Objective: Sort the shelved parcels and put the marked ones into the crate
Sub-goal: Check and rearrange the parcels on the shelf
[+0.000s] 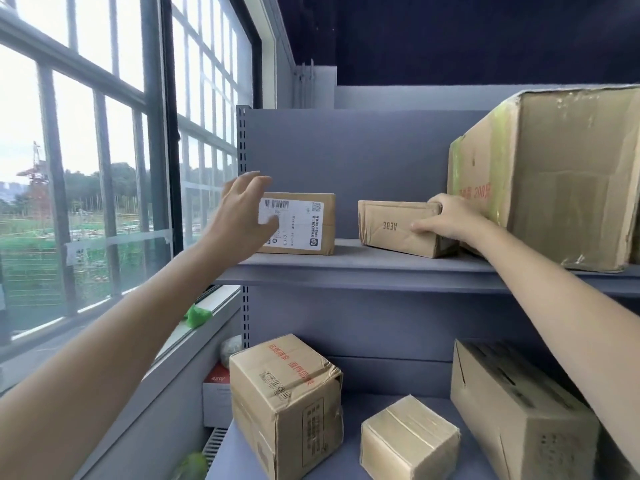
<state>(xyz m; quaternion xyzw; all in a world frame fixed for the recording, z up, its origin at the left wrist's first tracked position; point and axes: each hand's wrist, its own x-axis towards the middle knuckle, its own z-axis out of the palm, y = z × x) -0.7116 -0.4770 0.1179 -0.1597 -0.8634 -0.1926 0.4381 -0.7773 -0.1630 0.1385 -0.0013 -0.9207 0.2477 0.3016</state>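
A small cardboard parcel (304, 221) with a white shipping label stands on the upper shelf (346, 268). My left hand (244, 216) is spread open at its left end, thumb across the label, fingers straight. To its right lies a flat brown box (388, 225) printed with letters. My right hand (446, 218) grips that box's right end, fingers curled over its top edge and thumb on its front. No crate is in view.
A large carton (554, 174) fills the upper shelf's right end. On the lower shelf stand a taped carton (287, 403), a small cube box (408, 441) and a long carton (519, 410). A window wall (86, 168) runs along the left.
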